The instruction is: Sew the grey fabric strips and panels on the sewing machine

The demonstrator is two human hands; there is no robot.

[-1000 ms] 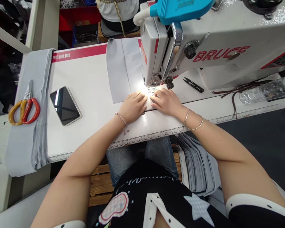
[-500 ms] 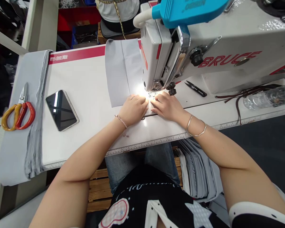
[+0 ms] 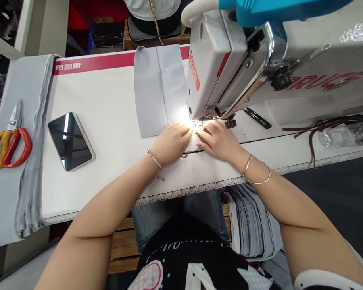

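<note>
A light grey fabric piece [image 3: 151, 92] with a seam line down it lies left of the sewing machine's needle area [image 3: 196, 124]. My left hand [image 3: 174, 143] rests on its near right corner, fingers together and bent at the edge of the cloth. Close by on the right, my right hand [image 3: 219, 139] has its fingers curled in beside the presser foot. Bright lamp glare and the fingers hide what lies between the fingertips. The sewing machine head [image 3: 211, 68] stands just beyond both hands.
On the left are a phone [image 3: 71, 141], scissors [image 3: 13, 143] and stacked grey fabric [image 3: 27, 161]. Small black snips [image 3: 258, 118], brown cords [image 3: 311, 133] and a clear plastic bottle [image 3: 345, 135] lie right. More grey pieces [image 3: 257, 225] hang below the ruler edge [image 3: 187, 187].
The view has shifted closer to the machine, so the table things sit further left and the machine head further right. Both hands stay by the needle in nearly the same pose.
</note>
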